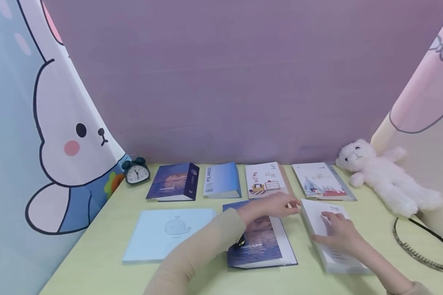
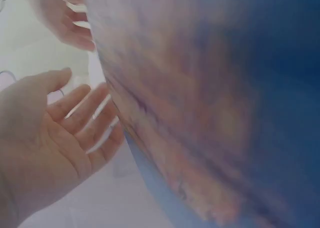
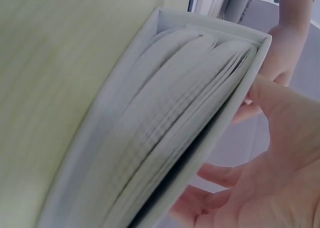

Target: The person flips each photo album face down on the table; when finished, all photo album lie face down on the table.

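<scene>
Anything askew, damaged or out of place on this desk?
Nothing looks damaged or spilled. The white album under the right hand lies at a slant to the dark blue album beside it, while the four albums at the back stand in a fairly even row. The left hand touches its far corner.

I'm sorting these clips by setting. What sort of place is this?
Probably a child's room or study corner, possibly staged: a pale green desk against a purple wall, a cartoon rabbit curtain at its side, a plush toy, an alarm clock, and photo albums laid out in rows.
</scene>
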The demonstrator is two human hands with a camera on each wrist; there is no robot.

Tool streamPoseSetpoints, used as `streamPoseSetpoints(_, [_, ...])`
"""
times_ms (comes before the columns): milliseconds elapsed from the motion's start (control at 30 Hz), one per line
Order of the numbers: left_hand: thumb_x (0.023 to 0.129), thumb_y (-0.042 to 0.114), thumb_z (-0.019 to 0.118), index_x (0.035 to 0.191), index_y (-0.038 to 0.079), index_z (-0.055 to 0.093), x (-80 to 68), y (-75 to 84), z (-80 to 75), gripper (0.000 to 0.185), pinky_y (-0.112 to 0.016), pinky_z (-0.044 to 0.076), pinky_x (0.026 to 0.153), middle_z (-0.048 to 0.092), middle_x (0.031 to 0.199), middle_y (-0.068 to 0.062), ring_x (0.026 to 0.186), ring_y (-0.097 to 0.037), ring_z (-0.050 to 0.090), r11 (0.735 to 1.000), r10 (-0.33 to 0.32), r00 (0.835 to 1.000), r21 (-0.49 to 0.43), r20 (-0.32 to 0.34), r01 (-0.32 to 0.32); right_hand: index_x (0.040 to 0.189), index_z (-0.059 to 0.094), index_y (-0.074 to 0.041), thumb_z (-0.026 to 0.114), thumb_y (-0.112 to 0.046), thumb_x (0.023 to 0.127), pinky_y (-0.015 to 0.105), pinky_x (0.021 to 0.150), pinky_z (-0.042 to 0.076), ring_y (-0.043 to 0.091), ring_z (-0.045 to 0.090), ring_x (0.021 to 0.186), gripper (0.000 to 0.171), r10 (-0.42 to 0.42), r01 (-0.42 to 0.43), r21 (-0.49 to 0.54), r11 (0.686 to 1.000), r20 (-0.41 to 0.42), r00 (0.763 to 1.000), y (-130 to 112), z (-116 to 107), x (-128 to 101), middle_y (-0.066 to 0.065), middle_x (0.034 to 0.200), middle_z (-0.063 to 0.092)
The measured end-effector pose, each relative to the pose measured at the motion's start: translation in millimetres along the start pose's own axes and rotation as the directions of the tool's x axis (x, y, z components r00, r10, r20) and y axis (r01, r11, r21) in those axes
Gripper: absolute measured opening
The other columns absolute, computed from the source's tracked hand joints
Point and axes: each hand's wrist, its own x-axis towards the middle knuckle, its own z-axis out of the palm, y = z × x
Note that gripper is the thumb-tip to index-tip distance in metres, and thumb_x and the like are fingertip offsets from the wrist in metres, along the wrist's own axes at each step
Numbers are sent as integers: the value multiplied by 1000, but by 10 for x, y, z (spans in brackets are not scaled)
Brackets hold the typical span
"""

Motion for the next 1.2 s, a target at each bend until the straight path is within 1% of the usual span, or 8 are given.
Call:
streamPoseSetpoints(200, [98,35,47,143,6,38,152,-57,-1,54,-18,38,104,47,142,-6,127,-14,48,991,-113,993,-62,30,114,118,48,20,77,-42,69,63,83,43,55,49,99,83,-19,19,-12,1000,-29,999,6,81,-96,39,114,48])
streamPoseSetpoints(300, [99,34,45,144,5,33,194,-85,-8,55,-19,33,108,44,145,-6,132,-15,42,984,-148,987,-92,67,153,125,45,17,77,-49,68,62,76,45,54,46,104,92,-24,24,-49,999,-10,1000,15,123,-195,36,121,44])
streamPoseSetpoints(433, [100,26,44,144,4,34,213,-100,-12,50,-18,32,108,46,143,-7,133,-15,41,985,-118,987,-111,112,130,134,38,13,76,-51,68,64,74,44,57,40,112,100,-45,47,-55,997,31,999,26,148,-302,36,132,36])
streamPoseSetpoints(533, [99,20,45,145,3,32,223,-100,1,51,-17,31,109,45,143,-7,134,-16,40,980,-101,986,-158,135,122,134,37,16,78,-43,68,65,80,43,58,40,111,97,-88,88,-19,996,23,996,43,145,-328,39,131,36])
streamPoseSetpoints(767, [99,15,44,148,1,21,253,-124,56,56,-15,28,109,46,143,-9,137,-15,34,938,-132,971,-291,201,187,131,40,15,82,-33,62,62,82,42,55,45,107,95,-152,154,21,988,-57,987,53,161,-303,36,128,41])
streamPoseSetpoints(933, [98,10,43,148,3,23,253,-152,87,55,-15,28,109,43,144,-11,137,-16,34,939,-127,963,-283,236,194,132,38,14,83,-24,54,62,81,42,54,47,106,98,-191,195,39,980,-90,977,30,171,-263,34,130,39])
streamPoseSetpoints(1100, [94,4,46,146,5,31,224,-158,56,54,-14,35,103,46,142,-10,135,-16,38,947,-138,968,-258,208,191,132,38,14,82,-18,53,64,84,41,55,45,110,96,-199,205,63,977,-90,976,4,158,-265,35,132,38])
streamPoseSetpoints(1200, [92,1,49,141,4,40,216,-163,28,50,-15,37,101,51,138,-10,131,-17,43,945,-132,980,-279,150,170,132,37,16,81,-14,54,37,111,31,54,40,116,95,-222,234,109,966,-115,968,9,127,-270,36,133,36])
